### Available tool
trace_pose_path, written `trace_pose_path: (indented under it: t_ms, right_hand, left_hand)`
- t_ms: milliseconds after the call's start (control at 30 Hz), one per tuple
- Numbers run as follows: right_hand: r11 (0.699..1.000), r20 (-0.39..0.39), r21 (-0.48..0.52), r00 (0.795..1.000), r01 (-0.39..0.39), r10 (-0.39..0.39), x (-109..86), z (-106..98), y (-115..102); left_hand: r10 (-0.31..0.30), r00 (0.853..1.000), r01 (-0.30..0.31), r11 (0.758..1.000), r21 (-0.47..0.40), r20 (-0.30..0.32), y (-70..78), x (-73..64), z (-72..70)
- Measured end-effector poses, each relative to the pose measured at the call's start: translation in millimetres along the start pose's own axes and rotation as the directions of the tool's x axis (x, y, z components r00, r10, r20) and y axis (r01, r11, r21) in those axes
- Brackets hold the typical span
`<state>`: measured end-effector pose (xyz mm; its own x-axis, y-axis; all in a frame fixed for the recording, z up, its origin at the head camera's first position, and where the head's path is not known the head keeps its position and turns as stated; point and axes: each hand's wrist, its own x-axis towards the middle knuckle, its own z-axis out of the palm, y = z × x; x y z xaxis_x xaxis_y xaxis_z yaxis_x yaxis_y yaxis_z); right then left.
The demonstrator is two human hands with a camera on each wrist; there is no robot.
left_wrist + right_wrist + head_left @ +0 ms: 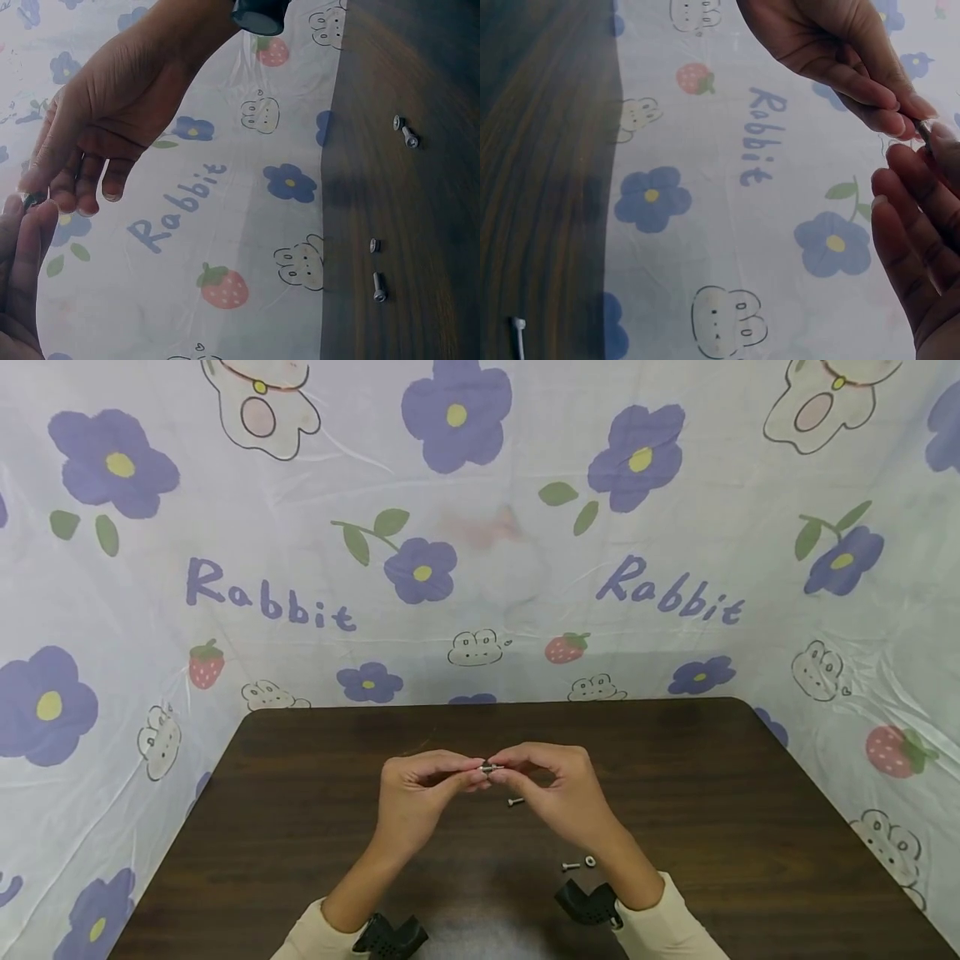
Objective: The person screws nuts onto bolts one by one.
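Fingertips of both hands meet over the table, around a small metal bolt (491, 768). My left hand (411, 802) pinches its left end between thumb and forefinger. From the other side, my right hand (566, 793) pinches the bolt's right end with thumb and fingertips. In the right wrist view a short piece of the bolt (924, 133) shows between the fingers, the rest covered by them. The left wrist view has the right hand (112, 112) above, its other fingers loosely bent, and part of the left hand (26, 277) at the edge.
On the dark wooden table (300, 843) a loose bolt (515, 802) lies beneath the right hand; the left wrist view shows a nut (375, 245) beside it. Nearer the right wrist are another bolt (571, 867) and nut (590, 862). A printed cloth (480, 610) hangs behind.
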<state>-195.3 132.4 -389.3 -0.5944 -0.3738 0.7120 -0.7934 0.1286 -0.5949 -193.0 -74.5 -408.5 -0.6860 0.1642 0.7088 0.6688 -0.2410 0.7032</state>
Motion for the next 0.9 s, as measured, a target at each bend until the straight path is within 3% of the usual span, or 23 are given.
trace_pose_path:
  t_ms: [167,433,667,900]
  right_hand:
    - [0.999,0.001,-0.023,0.999,-0.045,0.045,0.7,1.6,-0.9]
    - [0.989,-0.029,-0.071,0.992,-0.127,0.125,1.1,5.2,-6.8]
    - [0.997,-0.033,-0.059,0.998,-0.058,0.056,1.2,0.0,-5.7]
    - [0.998,-0.026,-0.060,1.000,-0.005,0.004,2.7,-0.1,-3.7]
  left_hand:
    - [0.019,1.000,-0.019,1.000,0.012,0.021,0.8,1.2,0.2]
    - [-0.021,1.000,0.021,0.999,0.042,-0.006,1.9,1.5,1.0]
    - [-0.043,0.999,0.044,0.998,0.039,-0.034,2.6,2.6,-1.4]
    - [-0.039,0.999,0.040,0.999,0.034,-0.018,2.3,2.0,-2.8]
